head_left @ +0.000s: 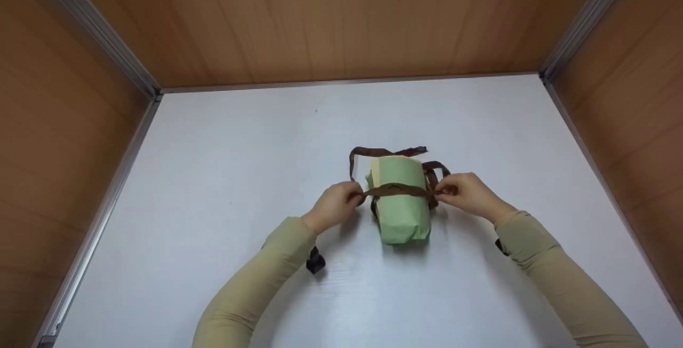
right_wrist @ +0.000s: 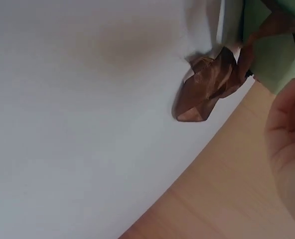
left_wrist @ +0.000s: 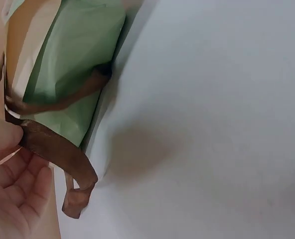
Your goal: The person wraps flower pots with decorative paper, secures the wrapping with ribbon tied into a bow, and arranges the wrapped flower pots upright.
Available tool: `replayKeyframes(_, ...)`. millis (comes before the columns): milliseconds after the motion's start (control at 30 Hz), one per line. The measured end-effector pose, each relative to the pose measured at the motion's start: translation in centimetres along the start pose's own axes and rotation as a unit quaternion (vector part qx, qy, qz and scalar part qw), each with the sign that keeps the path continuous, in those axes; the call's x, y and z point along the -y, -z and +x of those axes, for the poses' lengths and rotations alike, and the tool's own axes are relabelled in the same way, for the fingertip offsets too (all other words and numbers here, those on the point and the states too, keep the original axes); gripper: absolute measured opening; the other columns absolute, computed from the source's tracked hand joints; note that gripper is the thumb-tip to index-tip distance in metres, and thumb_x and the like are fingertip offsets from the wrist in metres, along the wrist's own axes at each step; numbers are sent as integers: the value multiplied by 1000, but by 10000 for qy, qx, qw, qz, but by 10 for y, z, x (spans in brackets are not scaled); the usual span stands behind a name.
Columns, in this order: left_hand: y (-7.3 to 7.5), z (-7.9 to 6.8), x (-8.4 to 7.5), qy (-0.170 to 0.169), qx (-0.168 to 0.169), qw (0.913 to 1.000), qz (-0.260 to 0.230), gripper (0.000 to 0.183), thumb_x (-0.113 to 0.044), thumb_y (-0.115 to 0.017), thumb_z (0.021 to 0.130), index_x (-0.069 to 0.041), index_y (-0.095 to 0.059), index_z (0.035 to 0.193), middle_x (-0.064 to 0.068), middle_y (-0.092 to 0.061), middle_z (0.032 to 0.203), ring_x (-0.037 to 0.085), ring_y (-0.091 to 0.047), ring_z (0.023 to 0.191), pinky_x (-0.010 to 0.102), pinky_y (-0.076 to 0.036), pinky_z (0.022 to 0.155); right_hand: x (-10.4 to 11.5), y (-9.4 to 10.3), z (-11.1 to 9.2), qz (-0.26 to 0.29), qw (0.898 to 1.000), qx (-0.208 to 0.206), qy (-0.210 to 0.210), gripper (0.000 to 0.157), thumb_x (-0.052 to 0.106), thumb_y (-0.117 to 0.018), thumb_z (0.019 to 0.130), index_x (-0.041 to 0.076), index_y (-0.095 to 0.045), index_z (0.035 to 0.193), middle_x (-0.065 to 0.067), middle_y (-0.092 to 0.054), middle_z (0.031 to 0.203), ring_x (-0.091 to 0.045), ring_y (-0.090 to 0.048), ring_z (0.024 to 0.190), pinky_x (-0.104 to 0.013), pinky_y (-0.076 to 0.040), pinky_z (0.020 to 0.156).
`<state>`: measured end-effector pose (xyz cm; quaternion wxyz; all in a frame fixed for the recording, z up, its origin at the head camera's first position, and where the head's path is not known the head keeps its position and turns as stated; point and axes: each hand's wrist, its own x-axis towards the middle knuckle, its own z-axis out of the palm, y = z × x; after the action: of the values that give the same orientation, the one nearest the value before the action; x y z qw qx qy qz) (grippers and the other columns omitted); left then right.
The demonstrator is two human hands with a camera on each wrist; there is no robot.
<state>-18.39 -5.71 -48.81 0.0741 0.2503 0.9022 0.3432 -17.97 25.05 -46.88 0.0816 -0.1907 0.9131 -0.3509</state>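
A bundle wrapped in green paper [head_left: 403, 220], with a cream layer along its left edge, lies on the white table. Brown ribbon [head_left: 399, 189] crosses the top of the bundle. At the left side my left hand [head_left: 335, 205] pinches the ribbon between thumb and fingers; the left wrist view shows a length of ribbon [left_wrist: 58, 149] hanging past the thumb. On the opposite side my right hand [head_left: 469, 193] pinches the ribbon close to the paper. A crumpled length of ribbon [right_wrist: 205, 89] lies on the table below the right hand. More ribbon curls behind the bundle.
The white tabletop [head_left: 240, 150] is bounded by wooden panels at the back [head_left: 341, 22], left [head_left: 58, 140] and right [head_left: 624, 81], with metal strips along the edges. A small black object [head_left: 316, 261] shows beside the left sleeve.
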Motion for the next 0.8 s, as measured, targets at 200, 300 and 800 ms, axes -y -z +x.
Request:
replayKeyframes(200,4,-5,4,-46,-14,9999,-106,12,-5,-55,93,-3,-64,85,8,-62,81,14,-50,72,31,-46,69,-2,1,1,607,9954,-400,-621,9,0,-54,89,-3,-61,94,-14,-63,94,-23,-60,86,-24,-47,69)
replayKeyframes(300,2,-6,4,-115,56,9998,-118,13,-6,-54,93,-2,-64,86,8,-62,80,13,-49,71,30,-44,68,0,-2,3,1682,9784,-335,-1157,11,5,-44,97,-1,-51,104,-12,-62,101,-20,-62,94,-26,-50,77)
replayKeyframes(800,4,-8,3,26,215,9993,-316,16,-8,-49,97,-4,-60,86,4,-58,78,13,-46,70,27,-40,65,-14,38,0,399,9892,1029,-961,19,21,-73,81,3,-73,86,4,-59,69,-8,-46,65,-23,-37,59)
